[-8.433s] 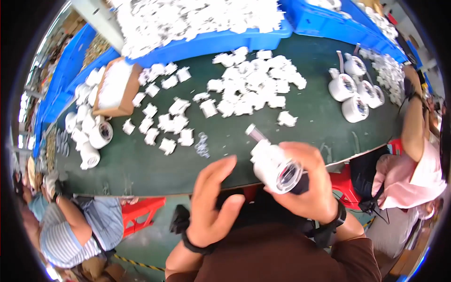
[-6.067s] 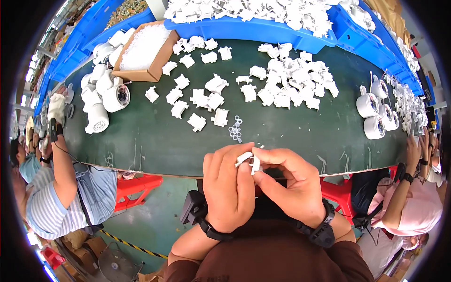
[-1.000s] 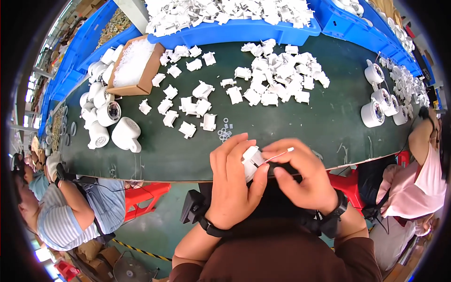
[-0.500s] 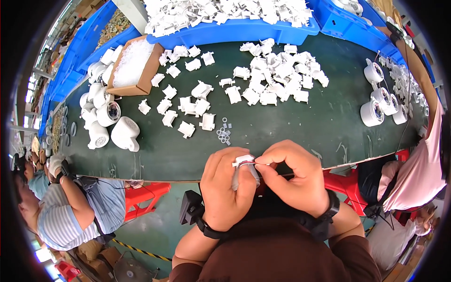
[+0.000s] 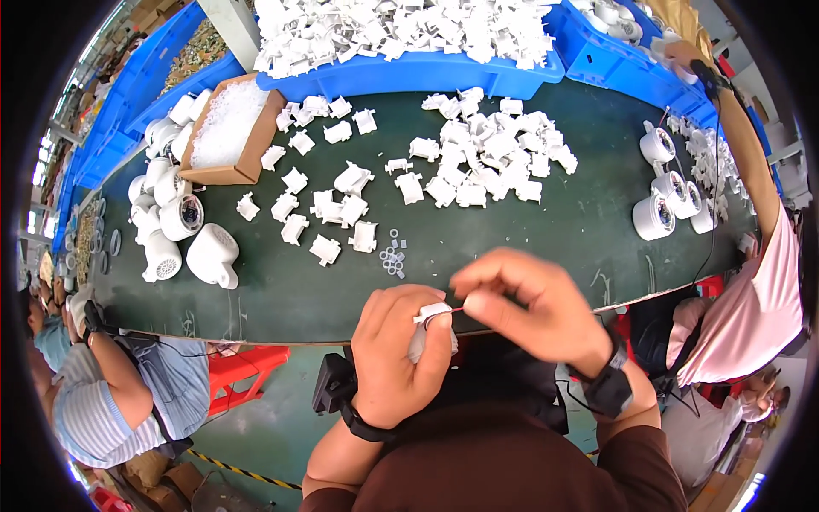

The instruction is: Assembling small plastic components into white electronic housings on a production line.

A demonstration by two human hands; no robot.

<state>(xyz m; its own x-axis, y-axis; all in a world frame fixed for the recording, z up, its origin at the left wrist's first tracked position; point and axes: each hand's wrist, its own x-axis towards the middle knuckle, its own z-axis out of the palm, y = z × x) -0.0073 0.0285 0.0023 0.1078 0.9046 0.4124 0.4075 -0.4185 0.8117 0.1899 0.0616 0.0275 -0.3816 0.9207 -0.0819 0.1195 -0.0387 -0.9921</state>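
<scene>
My left hand [image 5: 394,363] is closed around a white plastic housing [image 5: 431,340], its thumb lying along the near side. A small white bracket-like piece [image 5: 433,312] shows at the housing's top, by the fingertips. Thin reddish wires [image 5: 456,310] stick out from there to the right. Just right of the wire ends is my right hand [image 5: 542,311], its fingers curled and smeared by motion; whether they pinch anything cannot be made out. Beyond my hands, small clear rings and squares [image 5: 393,256] lie on the green table [image 5: 512,230].
Loose white brackets [image 5: 495,149] lie in heaps; a blue bin [image 5: 409,77] holds more. At left are a cardboard box [image 5: 226,173] of clear pieces and white round housings [image 5: 213,254]. More wired housings [image 5: 655,218] stand at right. Co-workers sit on both sides; one's arm [image 5: 742,141] reaches toward the bins.
My right hand has drawn back slightly from the bracket, its fingers lifting off the spot where they pinched the wires. My left hand still holds the housing. The whole view has shifted a little.
</scene>
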